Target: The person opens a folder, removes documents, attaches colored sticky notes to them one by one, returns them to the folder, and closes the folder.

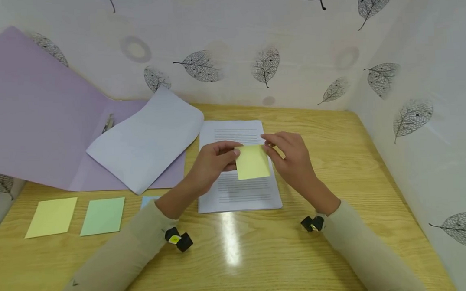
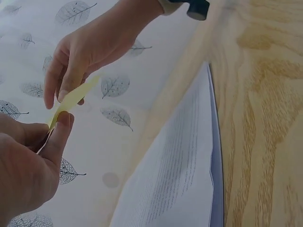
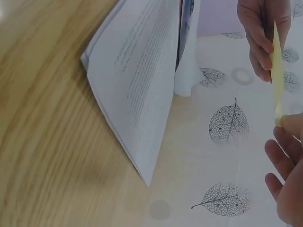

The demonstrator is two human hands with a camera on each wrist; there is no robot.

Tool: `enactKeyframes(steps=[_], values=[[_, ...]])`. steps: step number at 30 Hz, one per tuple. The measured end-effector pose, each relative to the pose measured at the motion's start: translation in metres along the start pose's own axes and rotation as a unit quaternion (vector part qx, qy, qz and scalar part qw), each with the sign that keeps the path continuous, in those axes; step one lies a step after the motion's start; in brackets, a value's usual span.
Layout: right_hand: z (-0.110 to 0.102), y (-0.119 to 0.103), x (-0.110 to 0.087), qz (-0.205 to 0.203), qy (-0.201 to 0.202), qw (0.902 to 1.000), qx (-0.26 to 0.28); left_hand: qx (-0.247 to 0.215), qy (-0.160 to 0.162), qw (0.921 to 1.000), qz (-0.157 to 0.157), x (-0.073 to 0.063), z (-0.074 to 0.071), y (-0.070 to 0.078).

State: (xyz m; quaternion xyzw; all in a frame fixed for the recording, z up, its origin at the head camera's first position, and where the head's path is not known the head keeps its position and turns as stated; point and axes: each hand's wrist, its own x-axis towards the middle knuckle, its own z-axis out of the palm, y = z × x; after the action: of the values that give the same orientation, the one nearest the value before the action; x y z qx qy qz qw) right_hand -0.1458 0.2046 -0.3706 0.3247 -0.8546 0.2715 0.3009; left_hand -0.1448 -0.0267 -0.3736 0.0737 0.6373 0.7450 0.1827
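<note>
Over the printed pages [image 1: 239, 197], a yellow sticky note [image 1: 252, 163] is held up between both hands. My left hand [image 1: 212, 163] pinches its upper left side, the thumb in front and the fingers behind. At the upper right corner, my right hand [image 1: 294, 158] pinches the note between thumb and finger, the other fingers loosely bent. From the right wrist view, the note [image 3: 277, 71] appears nearly edge-on, slightly bent near the right thumb. The left wrist view shows a thin pale edge below the note [image 2: 71, 97], between the left fingers.
An open purple folder [image 1: 40, 110] lies at the left, with turned-over white sheets [image 1: 150, 136] and a metal clip [image 1: 108, 123] on it. Yellow [image 1: 51, 217], green [image 1: 102, 216] and blue sticky notes [image 1: 147, 200] line the wooden table [image 1: 269, 256]. A leaf-patterned wall [image 1: 228, 28] borders the back.
</note>
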Motion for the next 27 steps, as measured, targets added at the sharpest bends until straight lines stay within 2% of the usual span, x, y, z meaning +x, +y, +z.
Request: enactKeyframes(steps=[3, 5, 7, 10, 14, 17, 20, 23, 27], values=[[0.001, 0.001, -0.001, 0.047, -0.038, 0.9975, 0.037, 0.011, -0.003, 0.9999, 0.003, 0.001, -0.004, -0.002], [0.003, 0.002, -0.002, 0.101, -0.068, 0.9898, 0.075, 0.031, 0.0, 0.9995, 0.007, 0.003, -0.008, -0.005], [0.005, 0.003, -0.001, 0.161, -0.098, 0.9751, 0.117, 0.056, 0.008, 0.9983, 0.009, 0.008, -0.014, -0.008], [0.01, 0.005, 0.001, 0.241, -0.141, 0.9462, 0.163, 0.099, 0.022, 0.9948, 0.0, 0.016, -0.023, -0.013], [0.019, 0.011, 0.004, 0.306, -0.195, 0.9107, 0.196, 0.148, 0.029, 0.9882, -0.029, 0.025, -0.033, -0.021], [0.027, 0.018, 0.005, 0.336, -0.237, 0.8886, 0.203, 0.174, 0.023, 0.9834, -0.047, 0.031, -0.039, -0.027], [0.034, 0.024, 0.005, 0.35, -0.275, 0.8736, 0.196, 0.187, 0.02, 0.9802, -0.062, 0.037, -0.043, -0.034], [0.039, 0.028, 0.006, 0.353, -0.297, 0.8685, 0.18, 0.196, 0.018, 0.9779, -0.071, 0.04, -0.045, -0.039], [0.046, 0.033, 0.005, 0.351, -0.309, 0.8685, 0.163, 0.227, 0.018, 0.9703, -0.082, 0.044, -0.047, -0.043]])
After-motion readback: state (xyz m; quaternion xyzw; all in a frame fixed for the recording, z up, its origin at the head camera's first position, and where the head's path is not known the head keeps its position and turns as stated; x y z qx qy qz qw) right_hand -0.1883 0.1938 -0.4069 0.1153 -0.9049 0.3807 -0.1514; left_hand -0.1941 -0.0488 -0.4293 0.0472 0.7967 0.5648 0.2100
